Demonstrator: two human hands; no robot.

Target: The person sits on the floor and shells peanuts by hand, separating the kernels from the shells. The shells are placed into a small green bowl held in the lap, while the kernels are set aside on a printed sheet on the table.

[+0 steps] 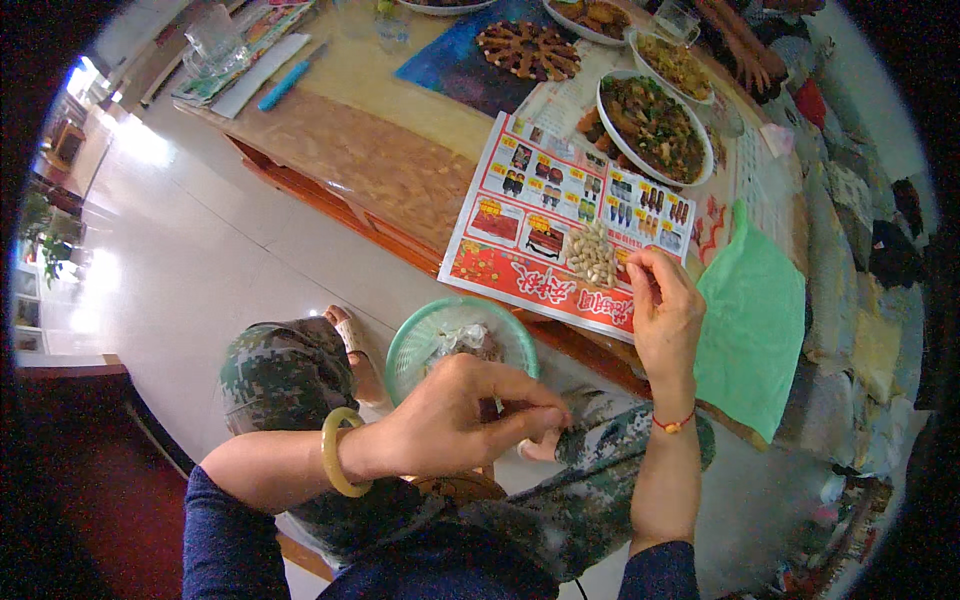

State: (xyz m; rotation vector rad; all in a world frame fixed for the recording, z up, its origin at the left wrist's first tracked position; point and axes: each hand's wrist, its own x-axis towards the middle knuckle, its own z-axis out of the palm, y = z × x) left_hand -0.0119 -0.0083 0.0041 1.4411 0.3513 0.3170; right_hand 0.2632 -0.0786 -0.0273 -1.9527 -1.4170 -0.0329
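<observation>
My left hand (pixel 480 412), with a yellow bangle at its wrist, is raised over my lap, its thumb and fingertips close together; whether something small lies between them I cannot tell. My right hand (pixel 667 307), with a red string bracelet, is over the table's near edge, thumb and index finger nearly meeting beside a pile of pistachio-like nuts (pixel 591 253). The nuts lie on a printed flyer (pixel 480 259) at that edge. Below, behind my left hand, stands a green plastic basket (pixel 409 337) holding crumpled white plastic and scraps, partly hidden.
A green cloth or bag (pixel 754 322) hangs over the table edge at the right. Dishes of food, including a large bowl (pixel 656 127), stand beyond the flyer. A blue-handled knife (pixel 285 85) and glass mugs (pixel 216 49) are at the far left. Another person's hand (pixel 750 64) shows top right.
</observation>
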